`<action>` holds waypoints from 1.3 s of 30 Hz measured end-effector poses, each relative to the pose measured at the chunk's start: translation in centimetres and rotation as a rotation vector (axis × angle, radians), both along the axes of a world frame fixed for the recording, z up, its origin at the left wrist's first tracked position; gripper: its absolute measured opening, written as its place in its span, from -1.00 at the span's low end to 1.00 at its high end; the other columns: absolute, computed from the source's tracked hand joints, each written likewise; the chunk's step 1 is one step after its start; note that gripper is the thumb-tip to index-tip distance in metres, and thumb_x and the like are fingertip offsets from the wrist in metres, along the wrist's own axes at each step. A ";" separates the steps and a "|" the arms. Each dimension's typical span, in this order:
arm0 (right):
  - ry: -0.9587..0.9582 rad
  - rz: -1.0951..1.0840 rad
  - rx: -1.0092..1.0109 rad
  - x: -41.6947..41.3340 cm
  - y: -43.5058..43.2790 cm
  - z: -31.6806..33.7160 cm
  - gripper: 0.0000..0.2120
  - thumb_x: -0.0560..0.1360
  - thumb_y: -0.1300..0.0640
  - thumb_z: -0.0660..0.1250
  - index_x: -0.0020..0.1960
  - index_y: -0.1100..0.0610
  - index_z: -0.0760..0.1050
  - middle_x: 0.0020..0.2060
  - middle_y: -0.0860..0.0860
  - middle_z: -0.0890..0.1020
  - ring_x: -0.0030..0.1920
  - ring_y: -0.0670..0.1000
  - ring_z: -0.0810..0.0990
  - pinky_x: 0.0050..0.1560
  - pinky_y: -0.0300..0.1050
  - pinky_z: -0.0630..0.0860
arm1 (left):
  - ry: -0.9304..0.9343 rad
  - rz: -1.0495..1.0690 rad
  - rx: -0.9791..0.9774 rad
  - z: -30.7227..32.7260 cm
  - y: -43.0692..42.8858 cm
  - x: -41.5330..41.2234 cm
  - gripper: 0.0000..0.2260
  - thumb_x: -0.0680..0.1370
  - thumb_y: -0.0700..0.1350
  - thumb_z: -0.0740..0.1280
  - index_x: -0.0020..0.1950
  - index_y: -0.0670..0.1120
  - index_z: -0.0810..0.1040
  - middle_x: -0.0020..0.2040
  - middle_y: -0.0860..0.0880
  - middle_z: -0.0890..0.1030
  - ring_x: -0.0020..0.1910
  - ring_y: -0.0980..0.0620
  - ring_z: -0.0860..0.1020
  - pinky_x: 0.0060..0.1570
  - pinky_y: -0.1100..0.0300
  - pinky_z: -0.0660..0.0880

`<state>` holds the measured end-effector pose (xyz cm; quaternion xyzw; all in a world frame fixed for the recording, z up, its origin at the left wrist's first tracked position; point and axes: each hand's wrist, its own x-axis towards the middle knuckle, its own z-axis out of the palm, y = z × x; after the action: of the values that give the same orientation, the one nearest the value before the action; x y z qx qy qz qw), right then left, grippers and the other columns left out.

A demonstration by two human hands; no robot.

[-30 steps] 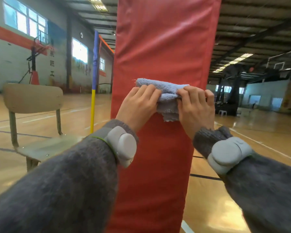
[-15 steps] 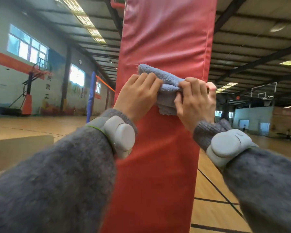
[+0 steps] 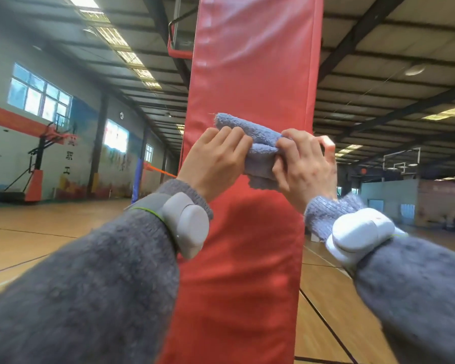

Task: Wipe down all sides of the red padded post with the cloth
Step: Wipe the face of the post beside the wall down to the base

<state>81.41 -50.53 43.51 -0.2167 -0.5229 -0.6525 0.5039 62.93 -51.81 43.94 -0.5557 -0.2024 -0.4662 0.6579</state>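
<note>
Post (image 3: pixel 247 61) stands dead upright right in front of the person. Its long axis goes straight up and down, and it runs out of view both above and below the hands. The cloth (image 3: pixel 258 143) is a bunched blue-grey towel pressed on the front face. Left hand (image 3: pixel 216 158) has its fingers curled over the cloth's left part, and right hand (image 3: pixel 302 164) pinches the right part into a fold. So the grip is closed on the cloth on both sides, with just a flap hanging out underneath.

Right hand sits at the post's right edge, so I'd guess it's the nearer one for going round to that side face. Left hand covers the left half. There's plenty of bare red above and below the cloth, so strokes along the length make sense to me. The back isn't visible from here.

Around it: wooden floor (image 3: pixel 326 311), and a hoop stand (image 3: pixel 36 182) well off to the left. Nothing seems to block the post.
</note>
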 end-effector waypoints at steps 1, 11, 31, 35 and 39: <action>-0.004 0.005 -0.004 0.0 -0.1 1.5 -0.82 0.42 0.18 0.23 0.02 0.16 0.42 0.01 0.09 0.58 0.05 0.06 0.43 0.14 0.00 0.23 | 0.001 0.014 -0.003 1.5 -0.1 -0.1 -0.91 0.44 -0.25 0.27 -0.22 -0.13 0.55 -0.30 -0.08 0.53 -0.35 -0.10 0.51 -0.25 0.07 0.32; -0.024 -0.027 -0.029 -3.8 -1.7 13.1 -0.82 0.44 0.18 0.21 0.02 0.19 0.46 -0.03 0.13 0.59 0.01 0.07 0.39 0.13 0.03 0.22 | 0.072 0.074 0.002 13.1 -1.9 -4.5 -0.96 0.42 -0.25 0.31 -0.21 -0.14 0.55 -0.28 -0.09 0.54 -0.34 -0.10 0.51 -0.25 0.10 0.31; 0.029 -0.357 0.089 -16.7 1.7 15.4 -0.85 0.39 0.19 0.22 -0.16 0.21 0.54 -0.12 0.10 0.62 -0.04 0.05 0.39 0.08 -0.02 0.24 | 0.053 -0.214 -0.064 14.5 6.9 -15.8 -0.84 0.45 -0.22 0.15 -0.19 -0.19 0.52 -0.31 -0.13 0.50 -0.37 -0.12 0.48 -0.29 0.11 0.25; 0.005 -0.374 0.116 -17.2 2.2 15.5 -0.86 0.37 0.21 0.23 -0.17 0.20 0.55 -0.13 0.09 0.62 -0.06 0.04 0.40 0.07 -0.03 0.25 | -0.007 -0.282 -0.080 13.6 8.7 -15.2 -0.86 0.43 -0.23 0.18 -0.18 -0.21 0.52 -0.30 -0.15 0.50 -0.36 -0.13 0.49 -0.33 0.09 0.37; -0.009 -0.455 0.107 -17.4 3.1 15.5 -0.86 0.36 0.21 0.24 -0.18 0.20 0.55 -0.15 0.09 0.62 -0.09 0.06 0.47 0.07 -0.03 0.28 | 0.051 -0.343 -0.007 14.1 11.3 -15.4 -0.91 0.42 -0.25 0.20 -0.15 -0.20 0.48 -0.30 -0.15 0.50 -0.37 -0.13 0.49 -0.27 0.09 0.25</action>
<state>63.97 -47.41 59.03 -0.2993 -0.4273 -0.7770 0.3522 47.53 -40.53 58.08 -0.5961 -0.0894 -0.5568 0.5716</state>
